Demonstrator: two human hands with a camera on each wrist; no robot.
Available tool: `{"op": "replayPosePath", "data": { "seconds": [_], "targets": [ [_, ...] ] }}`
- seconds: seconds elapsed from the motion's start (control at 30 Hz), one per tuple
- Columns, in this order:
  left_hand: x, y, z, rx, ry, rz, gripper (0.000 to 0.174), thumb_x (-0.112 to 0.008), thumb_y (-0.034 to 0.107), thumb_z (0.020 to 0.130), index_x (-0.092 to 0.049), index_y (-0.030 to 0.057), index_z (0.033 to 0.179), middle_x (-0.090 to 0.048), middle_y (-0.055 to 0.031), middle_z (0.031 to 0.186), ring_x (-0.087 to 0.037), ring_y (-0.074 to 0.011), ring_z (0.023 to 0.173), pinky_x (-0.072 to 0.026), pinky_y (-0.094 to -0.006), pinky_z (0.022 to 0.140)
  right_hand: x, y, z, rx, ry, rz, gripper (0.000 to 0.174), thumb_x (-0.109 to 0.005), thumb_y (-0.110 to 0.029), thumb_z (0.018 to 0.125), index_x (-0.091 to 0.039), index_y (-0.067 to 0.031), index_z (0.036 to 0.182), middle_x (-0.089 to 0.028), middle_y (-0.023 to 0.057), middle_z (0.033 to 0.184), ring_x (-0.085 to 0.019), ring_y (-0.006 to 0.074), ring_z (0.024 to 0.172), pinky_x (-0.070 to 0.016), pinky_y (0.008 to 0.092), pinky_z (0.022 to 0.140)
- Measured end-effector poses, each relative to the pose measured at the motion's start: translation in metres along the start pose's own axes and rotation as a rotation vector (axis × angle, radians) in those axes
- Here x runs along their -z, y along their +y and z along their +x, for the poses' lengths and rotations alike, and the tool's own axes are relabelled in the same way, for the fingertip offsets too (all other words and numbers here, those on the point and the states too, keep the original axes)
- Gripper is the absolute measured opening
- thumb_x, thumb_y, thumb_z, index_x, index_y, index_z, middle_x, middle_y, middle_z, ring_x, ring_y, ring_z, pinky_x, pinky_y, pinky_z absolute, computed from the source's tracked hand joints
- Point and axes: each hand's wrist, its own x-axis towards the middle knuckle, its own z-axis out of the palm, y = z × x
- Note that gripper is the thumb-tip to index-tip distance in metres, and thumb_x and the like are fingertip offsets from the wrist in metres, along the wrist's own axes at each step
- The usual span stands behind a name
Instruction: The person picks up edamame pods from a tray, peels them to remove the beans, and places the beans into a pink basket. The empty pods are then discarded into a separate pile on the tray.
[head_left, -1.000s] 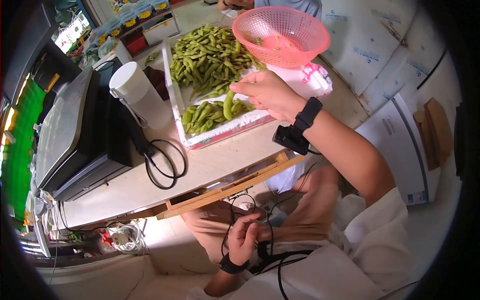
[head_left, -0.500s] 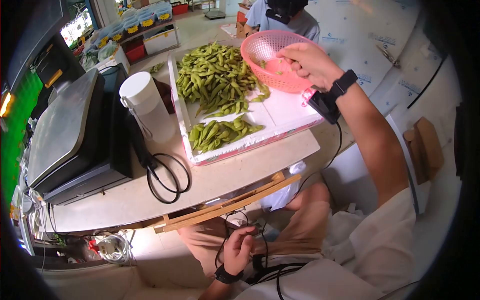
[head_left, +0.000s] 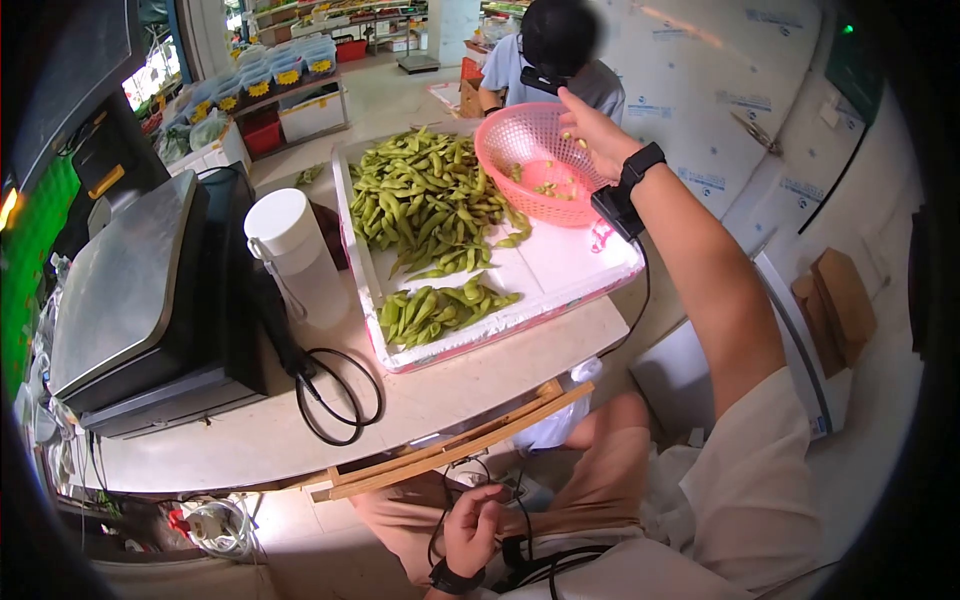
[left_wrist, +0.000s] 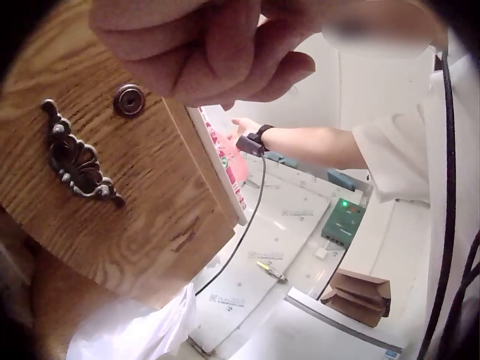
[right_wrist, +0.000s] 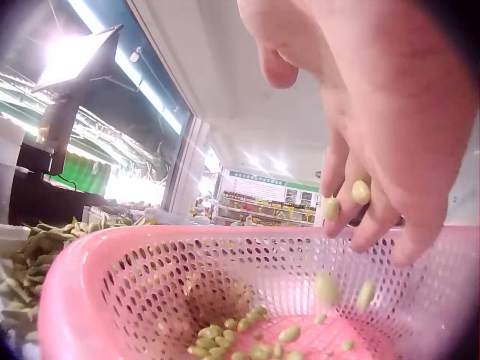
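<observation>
My right hand [head_left: 597,138] is above the pink perforated basket [head_left: 545,206], its fingers spread and relaxed. In the right wrist view, loose green soybeans [right_wrist: 326,288] drop in mid-air below the fingers, and several shelled beans [right_wrist: 217,337] lie at the basket's bottom. Left of the basket, a heap of edamame pods [head_left: 425,190] fills much of a white foam tray [head_left: 565,268]. A smaller group of pods [head_left: 440,312] lies along the tray's near edge. Loosely curled over my lap, my left hand [head_left: 470,532] holds nothing.
A white lidded bottle [head_left: 295,250] and a looped black cable [head_left: 340,400] are left of the tray, beside a dark machine with a flat metal top [head_left: 130,280]. The wooden drawer [head_left: 460,445] juts out below the tabletop. Another person [head_left: 560,50] sits behind the basket.
My right hand has moved from the tray, where it held a pod, up and right to the basket. Its fingers have since spread, letting beans fall. The left hand stays over my lap.
</observation>
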Motion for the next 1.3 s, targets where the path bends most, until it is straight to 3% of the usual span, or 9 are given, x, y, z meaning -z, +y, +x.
{"op": "replayPosePath", "data": {
  "seconds": [0.03,0.2,0.3,0.37,0.5,0.7,0.77,1.1,1.3],
  "targets": [
    [-0.002,0.002,0.001,-0.027,0.011,0.044,0.021,-0.047,0.009,0.095,-0.052,-0.0046,0.110,-0.052,-0.0018,0.068,-0.047,-0.0072,0.057,-0.0377,-0.0212,0.052,0.001,0.001,0.001,-0.010,-0.023,-0.025,0.072,-0.047,-0.061,0.085,-0.046,0.0028,0.118,-0.046,0.0140,0.113,-0.044,0.0187,0.106,-0.0342,0.0331,0.093],
    [-0.002,0.006,0.002,0.015,0.005,0.036,0.022,-0.047,0.009,0.095,-0.052,-0.0044,0.111,-0.052,-0.0015,0.069,-0.047,-0.0068,0.057,-0.0385,-0.0211,0.052,0.006,0.009,0.000,0.015,-0.027,-0.065,0.067,-0.042,-0.056,0.089,-0.047,0.0039,0.118,-0.049,0.0150,0.115,-0.046,0.0192,0.106,-0.0336,0.0329,0.094],
    [-0.001,0.009,0.002,0.016,-0.026,0.016,0.022,-0.047,0.008,0.094,-0.053,-0.0022,0.113,-0.054,0.0002,0.074,-0.047,-0.0046,0.060,-0.0389,-0.0194,0.054,0.017,0.013,0.008,0.076,-0.044,-0.150,0.053,-0.044,-0.044,0.091,-0.054,0.0050,0.109,-0.057,0.0126,0.101,-0.052,0.0183,0.096,-0.0404,0.0342,0.086],
    [-0.001,0.009,0.001,0.023,-0.043,-0.011,0.022,-0.048,0.006,0.094,-0.054,-0.0001,0.115,-0.055,0.0019,0.078,-0.047,-0.0026,0.063,-0.0391,-0.0178,0.056,0.021,0.019,0.018,0.195,-0.019,-0.403,0.038,-0.049,-0.031,0.086,-0.062,0.0052,0.085,-0.062,0.0081,0.078,-0.056,0.0174,0.067,-0.0459,0.0341,0.065],
    [0.002,0.003,0.002,0.019,-0.049,-0.013,0.023,-0.049,0.008,0.094,-0.053,-0.0001,0.115,-0.054,0.0025,0.078,-0.047,-0.0022,0.065,-0.0387,-0.0176,0.058,0.006,0.012,0.009,0.420,-0.026,-0.404,0.030,-0.054,-0.024,0.084,-0.063,0.0051,0.081,-0.060,0.0059,0.071,-0.054,0.0163,0.059,-0.0448,0.0306,0.059],
    [-0.003,0.002,0.002,0.012,-0.064,-0.017,0.022,-0.049,0.009,0.095,-0.054,0.0000,0.115,-0.053,0.0032,0.078,-0.045,-0.0017,0.065,-0.0371,-0.0166,0.058,-0.085,-0.017,-0.088,0.991,-0.619,-0.670,0.013,-0.060,-0.010,0.080,-0.064,0.0014,0.087,-0.062,0.0085,0.083,-0.060,0.0178,0.074,-0.0482,0.0301,0.067],
    [-0.003,0.003,0.002,0.004,-0.061,0.006,0.022,-0.049,0.009,0.095,-0.054,0.0000,0.115,-0.053,0.0033,0.078,-0.045,-0.0014,0.065,-0.0368,-0.0164,0.058,-0.106,-0.010,-0.100,0.945,-0.763,-0.730,0.011,-0.060,-0.009,0.077,-0.064,-0.0012,0.083,-0.060,0.0105,0.080,-0.061,0.0226,0.074,-0.0483,0.0329,0.068],
    [0.006,0.007,-0.005,0.011,-0.023,0.009,0.022,-0.048,0.008,0.095,-0.054,-0.0001,0.114,-0.054,0.0035,0.077,-0.044,-0.0014,0.064,-0.0370,-0.0165,0.056,-0.150,0.025,-0.104,0.739,-0.686,-1.056,0.015,-0.064,-0.013,0.070,-0.066,0.0004,0.076,-0.064,0.0204,0.075,-0.063,0.0366,0.075,-0.0507,0.0435,0.070],
    [0.010,0.010,-0.004,0.017,-0.007,0.071,0.022,-0.049,0.011,0.095,-0.055,-0.0021,0.112,-0.054,-0.0004,0.071,-0.047,-0.0047,0.059,-0.0399,-0.0195,0.054,-0.147,0.017,-0.102,0.763,-0.581,-0.926,0.016,-0.064,-0.014,0.067,-0.063,0.0018,0.071,-0.063,0.0181,0.071,-0.062,0.0327,0.067,-0.0491,0.0412,0.063]
  ]
}}
